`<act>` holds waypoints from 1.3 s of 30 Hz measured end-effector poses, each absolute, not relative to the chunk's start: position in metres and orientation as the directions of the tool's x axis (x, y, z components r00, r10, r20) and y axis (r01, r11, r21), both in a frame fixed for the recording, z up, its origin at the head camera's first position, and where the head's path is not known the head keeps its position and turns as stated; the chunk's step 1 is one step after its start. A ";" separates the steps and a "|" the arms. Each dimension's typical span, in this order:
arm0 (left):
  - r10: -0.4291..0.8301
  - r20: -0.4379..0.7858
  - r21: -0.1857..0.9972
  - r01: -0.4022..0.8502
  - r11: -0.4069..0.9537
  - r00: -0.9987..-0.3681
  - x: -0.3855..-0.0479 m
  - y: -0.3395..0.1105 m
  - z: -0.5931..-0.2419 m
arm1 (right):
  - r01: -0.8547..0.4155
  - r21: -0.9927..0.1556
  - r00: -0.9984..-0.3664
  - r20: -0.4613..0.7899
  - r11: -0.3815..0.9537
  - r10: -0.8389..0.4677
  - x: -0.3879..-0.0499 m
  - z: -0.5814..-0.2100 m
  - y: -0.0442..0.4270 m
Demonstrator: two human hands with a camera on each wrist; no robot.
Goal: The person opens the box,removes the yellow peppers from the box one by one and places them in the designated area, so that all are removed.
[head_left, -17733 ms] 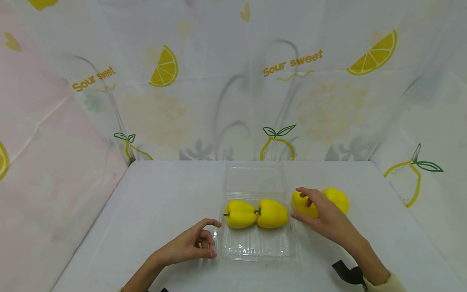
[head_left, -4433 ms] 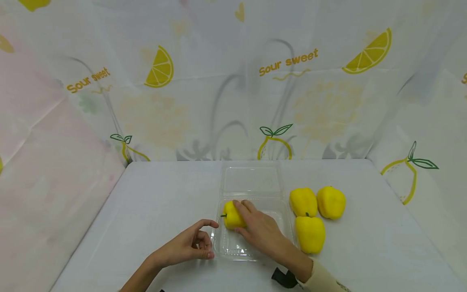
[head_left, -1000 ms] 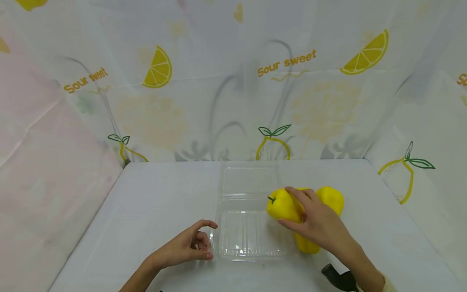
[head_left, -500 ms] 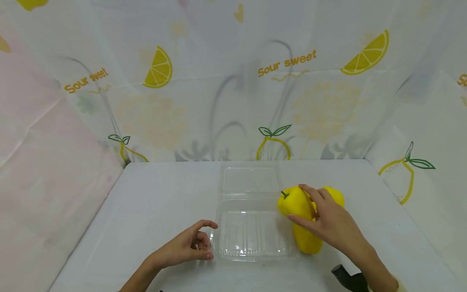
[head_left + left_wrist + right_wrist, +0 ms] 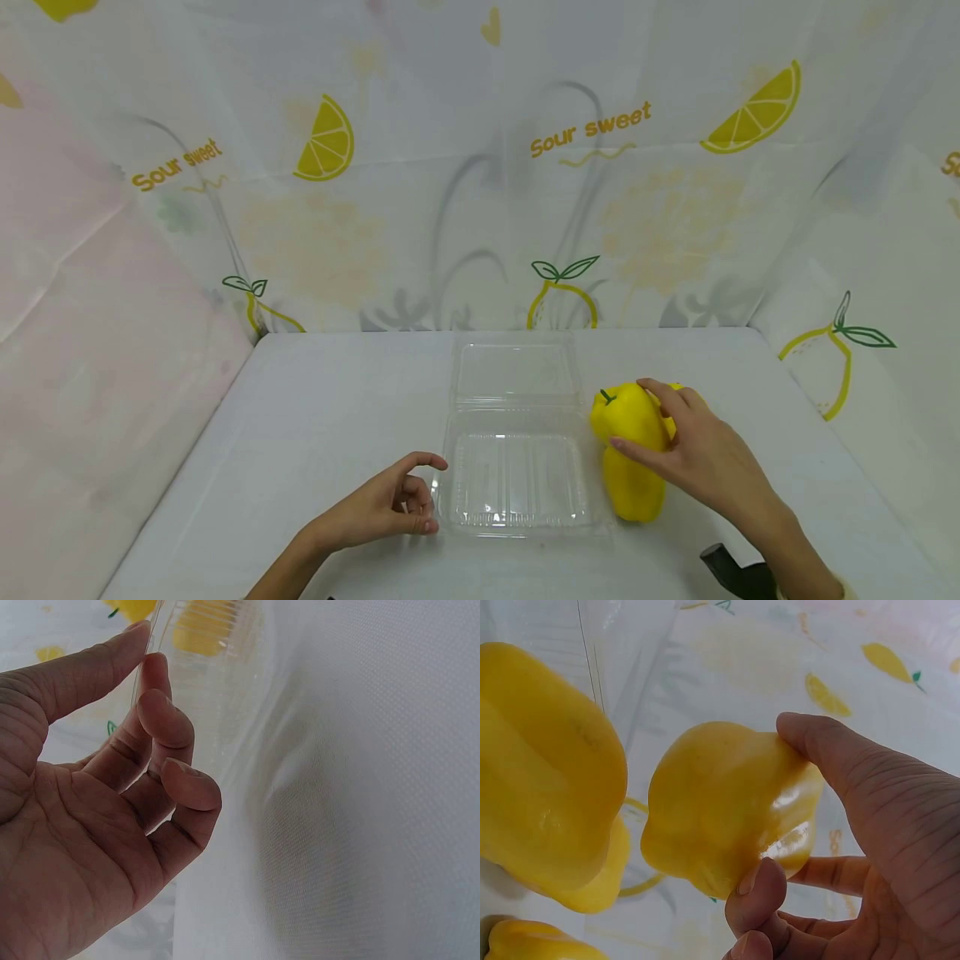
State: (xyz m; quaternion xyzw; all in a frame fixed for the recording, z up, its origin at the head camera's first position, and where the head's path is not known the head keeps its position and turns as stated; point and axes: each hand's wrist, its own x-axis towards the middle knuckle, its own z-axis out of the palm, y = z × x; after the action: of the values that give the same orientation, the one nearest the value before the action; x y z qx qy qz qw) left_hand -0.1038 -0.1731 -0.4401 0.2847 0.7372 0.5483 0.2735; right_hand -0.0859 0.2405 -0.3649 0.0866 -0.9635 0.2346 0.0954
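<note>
My right hand grips a yellow bell pepper between thumb and fingers, its green stem tilted up and left. In the right wrist view this bell pepper hangs raised among the fingers. Other yellow peppers lie beneath and behind it, partly hidden; the front pepper shows best. To the left, a clear plastic clamshell box lies with its lid folded back. At its left rim rests my left hand, loosely curled, thumb and index finger apart; the thumb is close against the clear edge.
The white table ends at a printed lemon cloth behind and at the sides. Near the right wrist is a black curved piece. The box's lid lies flat toward the back.
Two peppers lay in the box at first; one moved beside the right-hand ones, then the other was lifted out. My right hand has carried it rightward over them. The left hand has stayed put.
</note>
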 end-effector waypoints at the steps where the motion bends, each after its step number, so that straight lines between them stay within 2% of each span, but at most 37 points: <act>1: 0.720 -0.091 0.965 0.119 0.236 -0.688 -0.104 -0.173 -0.440 | -0.208 -0.435 -0.968 0.221 0.876 -0.120 -0.086 -0.365 0.242; 18: 0.725 -0.086 0.968 0.114 0.222 -0.683 -0.103 -0.174 -0.442 | -0.138 -0.428 -0.982 0.178 0.893 -0.066 -0.080 -0.364 0.261; 28: 0.725 -0.084 0.967 0.118 0.224 -0.683 -0.103 -0.174 -0.443 | -0.148 -0.414 -0.975 0.213 0.898 -0.062 -0.077 -0.367 0.273; 39: 0.724 -0.087 0.960 0.136 0.244 -0.684 -0.104 -0.173 -0.440 | -0.112 -0.395 -0.980 0.196 0.912 -0.036 -0.072 -0.366 0.285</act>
State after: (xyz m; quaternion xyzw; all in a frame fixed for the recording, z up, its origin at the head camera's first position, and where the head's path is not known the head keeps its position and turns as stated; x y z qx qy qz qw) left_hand -0.1038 -0.1732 -0.4402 0.2903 0.7406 0.5419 0.2713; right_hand -0.0724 0.2850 -0.3663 0.0380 -0.9733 0.2064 0.0927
